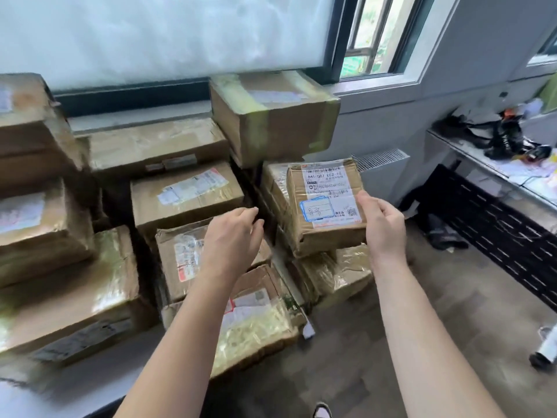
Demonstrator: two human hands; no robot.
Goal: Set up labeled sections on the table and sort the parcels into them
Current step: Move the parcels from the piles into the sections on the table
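Note:
My right hand (382, 221) grips a small brown cardboard parcel (319, 206) by its right edge, thumb on its white shipping label, holding it just above the stack at the right. My left hand (233, 236) hovers with loosely curled fingers, holding nothing, a little left of that parcel and over a taped parcel (177, 257). Several brown parcels are piled under the window, among them a wide one (185, 194) and a large box wound with yellowish tape (274, 116) at the top.
More large boxes (45, 206) fill the left side. A white table edge (18, 396) shows at the bottom left. To the right stands a cluttered desk (494, 164) with a black perforated panel (497, 230) below. Wood floor (346, 372) lies between.

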